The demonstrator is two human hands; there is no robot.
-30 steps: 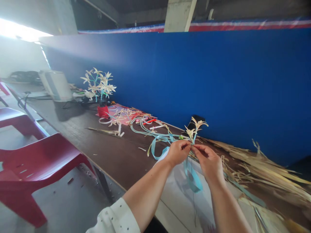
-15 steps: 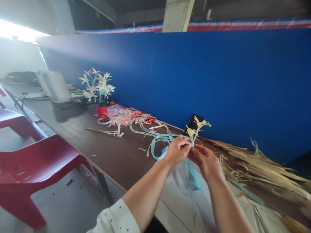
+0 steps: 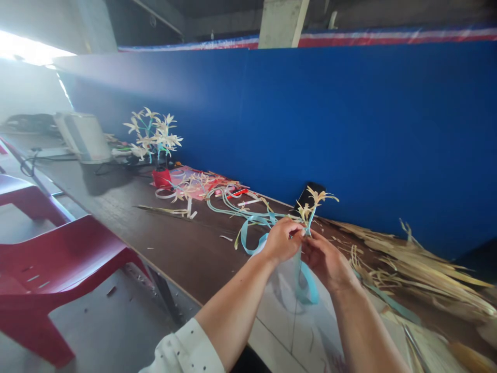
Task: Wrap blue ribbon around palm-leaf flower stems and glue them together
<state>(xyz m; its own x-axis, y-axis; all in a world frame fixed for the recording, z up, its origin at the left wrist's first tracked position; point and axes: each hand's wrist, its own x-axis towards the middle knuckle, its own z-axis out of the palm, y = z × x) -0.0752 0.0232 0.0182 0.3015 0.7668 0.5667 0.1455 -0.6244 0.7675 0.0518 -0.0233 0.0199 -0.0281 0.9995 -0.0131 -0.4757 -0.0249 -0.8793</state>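
A pale dried-leaf flower sprig (image 3: 316, 199) on a blue-wrapped stem rises above my fingertips. My left hand (image 3: 285, 239) pinches the lower stem from the left, its fingers closed. Against the same spot, my right hand (image 3: 326, 259) has its thumb and curled fingers closed on the stem from the right. A light blue ribbon (image 3: 309, 287) hangs in a loop below my hands, and a thin dark wire dangles beside it. More blue ribbon (image 3: 248, 233) curls on the table just left of my left hand.
Dried straw strips (image 3: 407, 254) lie along the right of the brown table (image 3: 182, 243). A black phone (image 3: 308, 194) leans on the blue partition (image 3: 349, 124). Farther left stand a red pot (image 3: 161, 178) of similar flowers and a white kettle (image 3: 91, 137). Red chairs (image 3: 85, 254) flank the table.
My right hand's fingers have shifted and curled lower around the stem. The hanging ribbon loop and wire have swung slightly left. My left hand has stayed nearly in place.
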